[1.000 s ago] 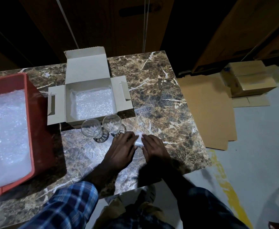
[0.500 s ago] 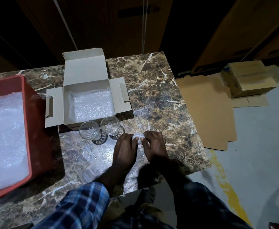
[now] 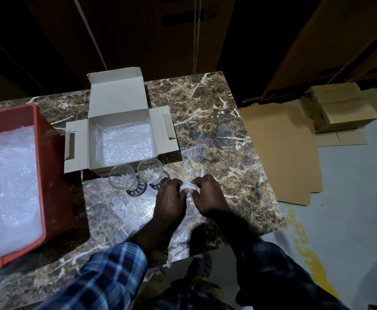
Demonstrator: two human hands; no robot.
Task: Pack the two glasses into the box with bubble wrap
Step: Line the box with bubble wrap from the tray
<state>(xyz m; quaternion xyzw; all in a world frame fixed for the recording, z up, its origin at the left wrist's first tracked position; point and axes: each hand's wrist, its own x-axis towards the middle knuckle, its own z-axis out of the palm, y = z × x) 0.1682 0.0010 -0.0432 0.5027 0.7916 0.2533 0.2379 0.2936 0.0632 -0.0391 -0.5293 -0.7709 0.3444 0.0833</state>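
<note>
Two clear stemmed glasses, the left glass [image 3: 122, 178] and the right glass [image 3: 150, 170], stand upright side by side on the marble table just in front of the open cardboard box [image 3: 75, 144]. A sheet of bubble wrap [image 3: 128, 143] lines the box floor. Right of the glasses, my left hand [image 3: 169, 198] and my right hand [image 3: 207, 193] both pinch a small bunched piece of bubble wrap [image 3: 188, 187] between them, close above the tabletop. A flat, nearly transparent sheet of wrap lies under my hands.
A red crate [image 3: 49, 166] filled with bubble wrap sits at the table's left. The marble table [image 3: 216, 121] ends at its right edge near flattened cardboard [image 3: 279, 148] and stacked cartons [image 3: 339, 108] on the floor. Dark wooden panels stand behind.
My hands went from lying flat on the wrap to curling in and pinching it into a small bunch between them. Glasses and box stayed put.
</note>
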